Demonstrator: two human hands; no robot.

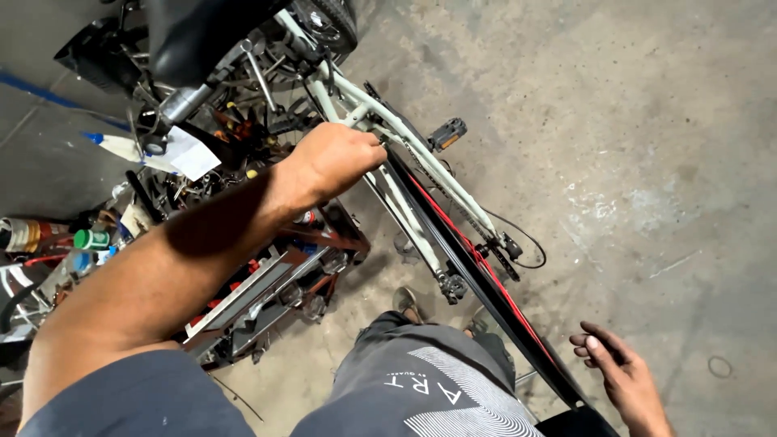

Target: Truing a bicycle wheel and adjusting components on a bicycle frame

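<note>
1. Head view: the left hand [336, 158] has its grip closed around the pale green bicycle frame [421, 158] at the tube junction, beside the black wheel rim [477, 279].
2. The right hand [619, 368] hangs beside the rim's lower end, fingers loosely spread, holding nothing.
3. My judgement: keep the frame steadied and guide the rim squarely, clear of the pedal [447, 133].
4. A tool cart [267, 283] stands left of the frame.
</note>
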